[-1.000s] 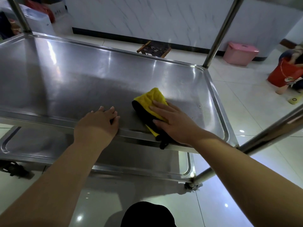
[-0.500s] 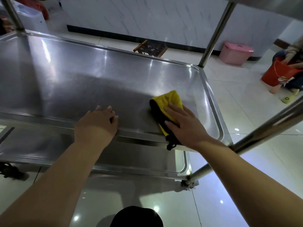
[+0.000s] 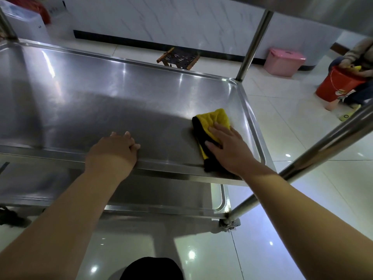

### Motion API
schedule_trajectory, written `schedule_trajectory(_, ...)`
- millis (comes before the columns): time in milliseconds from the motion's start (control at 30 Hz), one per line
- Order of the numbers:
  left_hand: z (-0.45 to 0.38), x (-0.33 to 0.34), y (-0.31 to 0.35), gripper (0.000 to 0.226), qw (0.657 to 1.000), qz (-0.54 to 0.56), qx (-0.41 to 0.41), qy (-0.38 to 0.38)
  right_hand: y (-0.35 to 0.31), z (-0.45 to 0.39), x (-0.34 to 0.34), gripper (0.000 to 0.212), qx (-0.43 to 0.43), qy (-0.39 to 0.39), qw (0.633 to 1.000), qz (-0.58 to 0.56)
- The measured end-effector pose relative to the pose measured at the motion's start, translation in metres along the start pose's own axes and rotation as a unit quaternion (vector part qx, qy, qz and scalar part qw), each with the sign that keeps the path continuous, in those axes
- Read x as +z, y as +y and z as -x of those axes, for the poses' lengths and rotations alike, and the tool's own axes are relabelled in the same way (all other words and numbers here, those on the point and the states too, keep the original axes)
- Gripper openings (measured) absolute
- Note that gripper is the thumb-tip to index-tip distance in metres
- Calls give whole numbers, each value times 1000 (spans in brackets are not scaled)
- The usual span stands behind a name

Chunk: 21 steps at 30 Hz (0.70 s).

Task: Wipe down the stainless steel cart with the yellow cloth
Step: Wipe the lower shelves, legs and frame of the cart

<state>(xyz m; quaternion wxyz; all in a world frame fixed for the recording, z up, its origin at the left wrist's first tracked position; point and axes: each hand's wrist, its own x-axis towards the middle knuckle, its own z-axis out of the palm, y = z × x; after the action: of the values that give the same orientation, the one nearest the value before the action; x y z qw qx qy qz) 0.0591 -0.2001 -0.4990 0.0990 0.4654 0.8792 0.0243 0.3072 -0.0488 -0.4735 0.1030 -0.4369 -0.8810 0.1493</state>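
Head view, wiping of the middle shelf (image 3: 101, 93) of the stainless steel cart (image 3: 251, 43). The right hand (image 3: 228, 150) lies flat on the yellow cloth (image 3: 214, 126), fingers straight and spread, pressing it onto the shelf; the grip is therefore wide, a press and not a pinch. The cloth, yellow on top with a black underside, sits at the near right corner of the shelf, just beside the raised right rim, and its black tail overhangs the near edge. The left hand (image 3: 115, 150) rests over the near edge at about mid-length, fingers loosely curled on the shelf surface and closing on nothing, apparently steadying the cart.

Risks, as judgements. (1) With only flat pressure on it, the cloth may bunch or slip from under the palm when it meets the rim, leaving the corner channel unwiped. (2) The overhanging tail could drag the cloth off the near edge onto the lower shelf (image 3: 181, 195) or the floor if pressure eases. (3) The cart stands on a caster (image 3: 230, 224) on glossy tile; a hard sideways stroke could roll it unless the left hand holds firm. (4) The near right upright (image 3: 323, 146) crosses close above the right forearm, so a wide stroke may knock against it. A red bucket (image 3: 339, 85) and a seated person stand well apart.
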Motion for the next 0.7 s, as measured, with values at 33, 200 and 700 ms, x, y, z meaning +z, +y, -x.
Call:
schedule_trajectory(33,0,0,1,51,1000,-5,-2,2,-3,8,0,54,-23,-4,1000,-9)
schedule_trajectory(200,1,-3,3,48,1000,1,1,7,4,33,-9,48,-87,-57,992,-74)
schedule_trajectory(700,45,-20,90,39,984,76,160,6,3,26,3,41,-63,9,996,-69)
